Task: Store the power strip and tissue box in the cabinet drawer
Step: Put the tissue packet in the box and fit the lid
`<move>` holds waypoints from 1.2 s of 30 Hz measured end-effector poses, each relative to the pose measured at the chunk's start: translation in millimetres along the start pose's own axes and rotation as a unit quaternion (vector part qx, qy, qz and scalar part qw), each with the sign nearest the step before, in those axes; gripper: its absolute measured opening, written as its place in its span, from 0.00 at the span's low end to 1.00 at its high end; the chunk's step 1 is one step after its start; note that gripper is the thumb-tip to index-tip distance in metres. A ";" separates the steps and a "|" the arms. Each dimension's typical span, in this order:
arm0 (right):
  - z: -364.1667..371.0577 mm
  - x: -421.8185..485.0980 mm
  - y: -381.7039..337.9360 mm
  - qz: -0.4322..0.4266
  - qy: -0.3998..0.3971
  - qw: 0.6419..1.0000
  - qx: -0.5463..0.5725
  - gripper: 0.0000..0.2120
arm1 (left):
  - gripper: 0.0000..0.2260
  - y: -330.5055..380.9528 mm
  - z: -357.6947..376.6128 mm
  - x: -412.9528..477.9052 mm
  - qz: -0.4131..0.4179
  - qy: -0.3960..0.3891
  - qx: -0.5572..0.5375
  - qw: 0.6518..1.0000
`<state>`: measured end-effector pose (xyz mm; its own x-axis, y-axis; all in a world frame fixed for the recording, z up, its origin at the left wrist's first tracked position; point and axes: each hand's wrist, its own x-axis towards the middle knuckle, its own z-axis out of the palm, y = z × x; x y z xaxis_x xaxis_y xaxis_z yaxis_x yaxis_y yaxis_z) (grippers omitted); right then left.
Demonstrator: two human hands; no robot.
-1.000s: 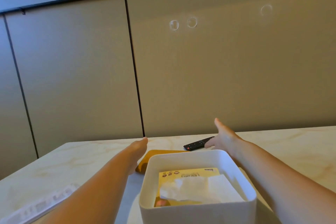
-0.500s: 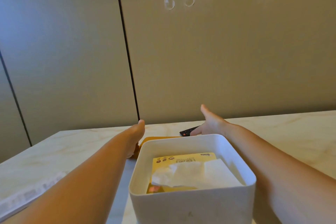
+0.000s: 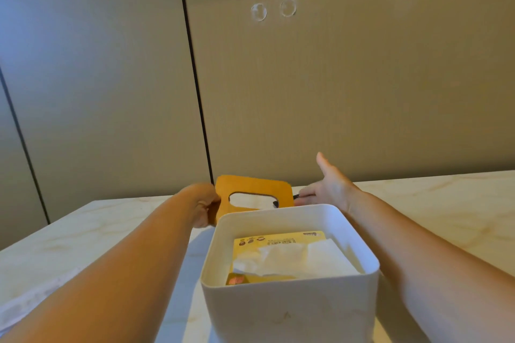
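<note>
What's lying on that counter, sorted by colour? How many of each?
White: 2, the box and a blurred flat strip at the left edge.
Orange: 1, the lid held by the left hand.
Yellow: 1, the tissue pack inside the box.
Black: 1, the remote, mostly hidden by the lid.
Total: 5.

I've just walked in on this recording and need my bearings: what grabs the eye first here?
The white box fills the near middle of the pale counter, a yellow tissue pack with white tissue lying inside. Just behind it, the left hand grips an orange slotted lid tilted up on edge, while the right hand reaches open beside it.
</note>
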<state>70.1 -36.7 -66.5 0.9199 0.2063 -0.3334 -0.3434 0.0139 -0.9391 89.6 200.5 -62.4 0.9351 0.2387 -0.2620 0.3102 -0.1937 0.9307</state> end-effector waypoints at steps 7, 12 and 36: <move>-0.1 -37.3 -22.4 -0.107 0.010 0.987 0.123 0.47 | 0.09 32.0 -2.6 -28.0 0.037 -0.013 -0.091 0.995; -2.6 -70.9 -38.5 -0.146 0.002 0.980 0.135 0.46 | 0.12 58.1 -10.4 -69.0 0.076 -0.012 -0.116 0.990; 43.0 -190.3 -8.7 -0.348 0.217 0.911 -0.043 0.11 | 0.13 72.1 -29.1 -191.3 0.083 -0.016 -0.086 0.993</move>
<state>-110.0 -34.0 8.7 0.9043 -0.2291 0.3602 0.3496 -0.0867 -0.9329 -71.9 168.6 62.2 0.9768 0.1858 -0.1066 0.1199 -0.0615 0.9909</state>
